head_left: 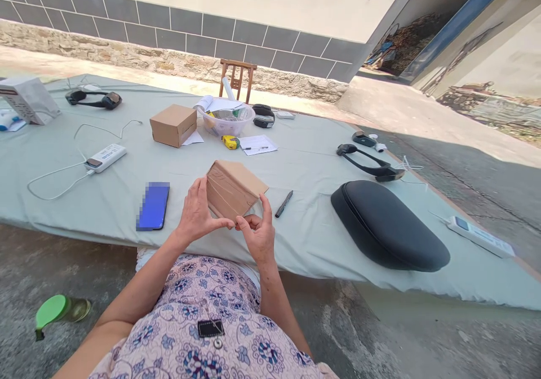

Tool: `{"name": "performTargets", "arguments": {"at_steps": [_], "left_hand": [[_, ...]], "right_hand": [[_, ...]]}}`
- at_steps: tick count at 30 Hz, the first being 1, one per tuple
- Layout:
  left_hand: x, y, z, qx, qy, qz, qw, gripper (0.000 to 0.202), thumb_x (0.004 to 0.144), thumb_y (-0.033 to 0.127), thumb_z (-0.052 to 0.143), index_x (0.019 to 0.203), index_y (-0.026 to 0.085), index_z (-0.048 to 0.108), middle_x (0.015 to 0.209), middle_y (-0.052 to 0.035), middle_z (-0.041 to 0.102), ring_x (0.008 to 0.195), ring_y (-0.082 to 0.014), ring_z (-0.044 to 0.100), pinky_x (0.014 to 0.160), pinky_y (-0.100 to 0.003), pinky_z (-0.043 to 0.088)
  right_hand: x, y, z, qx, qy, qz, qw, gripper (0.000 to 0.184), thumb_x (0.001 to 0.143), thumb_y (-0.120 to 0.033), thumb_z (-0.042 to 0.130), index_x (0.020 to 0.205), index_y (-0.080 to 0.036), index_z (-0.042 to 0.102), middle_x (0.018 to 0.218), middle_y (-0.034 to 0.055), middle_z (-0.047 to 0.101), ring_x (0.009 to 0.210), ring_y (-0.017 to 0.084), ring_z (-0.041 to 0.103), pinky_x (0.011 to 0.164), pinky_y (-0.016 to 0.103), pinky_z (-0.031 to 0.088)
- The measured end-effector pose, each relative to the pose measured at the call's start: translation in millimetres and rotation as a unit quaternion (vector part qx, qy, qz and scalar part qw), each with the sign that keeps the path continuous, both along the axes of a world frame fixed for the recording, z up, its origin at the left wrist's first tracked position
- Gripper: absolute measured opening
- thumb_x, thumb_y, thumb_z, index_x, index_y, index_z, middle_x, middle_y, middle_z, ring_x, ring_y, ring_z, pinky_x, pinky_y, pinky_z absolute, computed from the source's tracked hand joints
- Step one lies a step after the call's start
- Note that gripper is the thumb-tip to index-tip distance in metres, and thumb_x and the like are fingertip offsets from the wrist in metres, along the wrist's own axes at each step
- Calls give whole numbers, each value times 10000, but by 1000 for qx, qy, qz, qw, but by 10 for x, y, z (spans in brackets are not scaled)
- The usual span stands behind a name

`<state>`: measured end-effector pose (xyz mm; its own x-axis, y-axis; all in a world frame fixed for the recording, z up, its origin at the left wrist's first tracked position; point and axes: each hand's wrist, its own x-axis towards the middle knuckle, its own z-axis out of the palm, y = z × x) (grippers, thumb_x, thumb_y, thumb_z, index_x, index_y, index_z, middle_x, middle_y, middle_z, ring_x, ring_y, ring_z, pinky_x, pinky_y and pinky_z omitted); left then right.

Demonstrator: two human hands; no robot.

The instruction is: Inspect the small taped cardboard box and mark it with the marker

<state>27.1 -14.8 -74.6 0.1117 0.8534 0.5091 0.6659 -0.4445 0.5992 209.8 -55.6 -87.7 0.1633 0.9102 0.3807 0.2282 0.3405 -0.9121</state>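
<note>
At the near side of the bench (304, 249), the box (236, 190) is gripped by the left hand (196, 212) and right hand (257, 232), fingers set against opposite sides; were either grip loosened, it could be tipped.

Between my left hand (198, 212) and right hand (260, 233) is a small, plain brown cardboard box (234, 188), tilted and turned at an angle. One face, crossed by thin lines that could be string or creases, slants toward me; a lighter, smoother face angles off to the right. It is near the front edge of the pale green tablecloth (308, 243).
</note>
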Motion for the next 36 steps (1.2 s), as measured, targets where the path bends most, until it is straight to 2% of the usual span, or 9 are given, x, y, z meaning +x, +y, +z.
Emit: {"name": "performTargets", "arguments": {"at_steps": [4, 7, 12, 15, 22, 27, 29, 32, 36], "left_hand": [[49, -49, -25, -20, 14, -9, 1000, 1430, 476, 819, 780, 1590, 188, 142, 1585, -275, 254, 1494, -455, 250, 1166, -615, 296], [86, -64, -46, -25, 22, 1, 999, 1454, 464, 796, 804, 1592, 178, 126, 1591, -291, 227, 1504, -467, 219, 1156, -628, 301], [132, -75, -74, -38, 7, -7, 999, 1516, 397, 756, 855, 1591, 186, 114, 1618, -298, 157, 1520, -483, 157, 1156, -636, 295], [147, -73, -103, -43, 8, -13, 999, 1520, 390, 713, 884, 1589, 194, 106, 1628, -300, 104, 1526, -493, 116, 1153, -645, 294], [101, -56, -145, -27, 35, -57, 997, 1313, 599, 515, 868, 1587, 239, 49, 1601, -275, 45, 1531, -475, 64, 1121, -662, 338], [-11, -39, -81, 32, 31, -116, 992, 1244, 634, 484, 855, 1580, 271, 76, 1609, -238, 22, 1530, -477, 42, 1169, -693, 231], [-78, -31, -47, 33, 17, -139, 990, 1252, 630, 470, 861, 1580, 276, 68, 1615, -234, 28, 1533, -475, 48, 1175, -691, 224], [-201, -21, 2, 29, -3, -171, 985, 1249, 630, 493, 860, 1581, 280, 80, 1631, -229, 27, 1538, -474, 32, 1184, -686, 212], [-348, -24, 45, -3, -16, -207, 978, 1201, 636, 542, 849, 1581, 289, 152, 1659, -197, 28, 1544, -465, 17, 1202, -659, 210]], "right_hand": [[16, 3, 53, 40, -3, -55, 998, 528, 826, -364, 709, 1278, -212, 480, 568, -93, 612, 506, 135, 591, 579, 277, 526], [19, 7, 56, 63, -4, -70, 996, 420, 797, -360, 738, 1127, -222, 517, 565, -102, 590, 506, 120, 571, 570, 258, 507], [24, 14, 22, 72, 3, -96, 993, 284, 856, -425, 684, 992, -219, 544, 548, -92, 585, 488, 123, 584, 554, 262, 496], [17, 25, -7, 71, 5, -100, 992, 296, 860, -462, 683, 974, -217, 563, 542, -88, 584, 477, 125, 583, 553, 270, 502], [72, 30, -2, 67, -16, -74, 995, 386, 809, -565, 715, 933, -219, 596, 566, -77, 569, 518, 122, 572, 575, 261, 490], [228, 46, 21, 20, -11, -48, 999, 575, 743, -634, 746, 1097, -202, 606, 551, -82, 569, 534, 136, 557, 592, 270, 481], [311, 66, -4, -7, 3, -69, 998, 649, 740, -655, 730, 1168, -189, 585, 556, -81, 576, 528, 138, 545, 583, 271, 469], [452, 97, -51, -36, 19, -135, 990, 718, 740, -669, 715, 1233, -168, 564, 570, -80, 576, 525, 132, 524, 571, 260, 437], [617, 118, -80, -45, 19, -216, 975, 653, 773, -700, 648, 1128, -152, 650, 550, -76, 518, 571, 134, 519, 610, 260, 415]]}}
